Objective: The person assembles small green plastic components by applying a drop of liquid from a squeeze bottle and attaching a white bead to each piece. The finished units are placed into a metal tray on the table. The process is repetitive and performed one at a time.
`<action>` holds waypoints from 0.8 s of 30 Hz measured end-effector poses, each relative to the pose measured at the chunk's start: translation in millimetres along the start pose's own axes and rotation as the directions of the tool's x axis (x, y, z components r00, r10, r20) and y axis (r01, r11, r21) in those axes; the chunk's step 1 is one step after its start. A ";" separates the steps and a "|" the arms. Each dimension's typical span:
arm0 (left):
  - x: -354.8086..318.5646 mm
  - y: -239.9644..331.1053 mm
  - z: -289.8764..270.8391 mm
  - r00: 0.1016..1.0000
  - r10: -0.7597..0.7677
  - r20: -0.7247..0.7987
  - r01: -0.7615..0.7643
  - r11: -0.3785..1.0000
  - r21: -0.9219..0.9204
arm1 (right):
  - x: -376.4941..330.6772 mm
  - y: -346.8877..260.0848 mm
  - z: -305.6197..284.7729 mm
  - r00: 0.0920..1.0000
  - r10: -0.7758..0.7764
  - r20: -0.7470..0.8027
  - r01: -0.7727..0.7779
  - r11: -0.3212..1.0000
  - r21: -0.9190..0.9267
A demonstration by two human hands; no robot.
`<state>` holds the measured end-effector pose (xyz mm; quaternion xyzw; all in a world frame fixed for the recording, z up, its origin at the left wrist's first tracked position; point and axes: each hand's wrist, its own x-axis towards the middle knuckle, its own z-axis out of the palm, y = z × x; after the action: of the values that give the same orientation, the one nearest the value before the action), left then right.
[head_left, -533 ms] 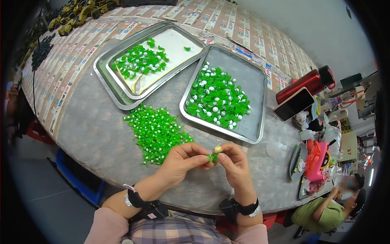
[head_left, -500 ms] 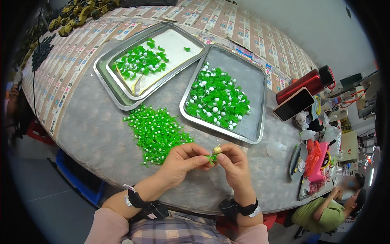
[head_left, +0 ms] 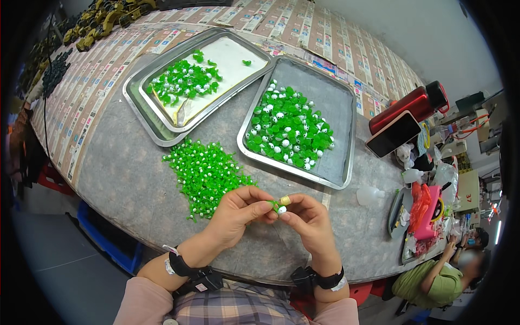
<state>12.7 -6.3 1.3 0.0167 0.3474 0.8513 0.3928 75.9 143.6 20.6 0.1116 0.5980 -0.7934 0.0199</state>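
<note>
Close to the table's near edge, my left hand (head_left: 238,212) pinches a small green plastic piece with a white ball (head_left: 281,209) between thumb and fingertips. My right hand (head_left: 310,222) is closed on the same piece from the other side, thumb against the white ball. Yellowish tape (head_left: 285,200) wraps a fingertip of that hand. Just beyond my left hand spreads a loose pile of small green pieces with white spots (head_left: 208,176). Ahead is a metal tray (head_left: 295,173) heaped with green pieces bearing white balls (head_left: 287,127).
At the far left, a smaller tray (head_left: 187,129) with similar pieces rests in a larger metal tray (head_left: 157,142). A red bottle (head_left: 403,111) and a phone (head_left: 394,134) stand to the right, near a pink tool (head_left: 428,216). A person in green (head_left: 430,284) sits lower right.
The piece between my fingers has been turned, and its white ball now shows by my right thumb. My right fingers have shifted slightly; my left hand stays nearly in place.
</note>
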 end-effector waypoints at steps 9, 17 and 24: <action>0.2 -0.8 1.0 0.998 0.063 -0.016 -0.061 0.992 0.112 | -4.5 -0.8 0.1 0.981 -0.183 -0.072 0.158 0.953 -0.259; 0.4 -3.6 2.3 0.996 0.080 -0.041 -0.073 0.985 0.158 | -5.0 -4.6 2.2 0.970 -0.199 -0.140 0.174 0.970 -0.170; -1.5 -2.6 3.0 0.982 0.190 -0.011 -0.169 0.896 0.411 | -5.2 -3.9 4.7 0.982 -0.147 -0.119 0.125 0.977 -0.171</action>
<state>16.4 -4.4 2.4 0.1084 0.5242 0.7928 0.2914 79.6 139.7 26.6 0.1203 0.6671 -0.7323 -0.0650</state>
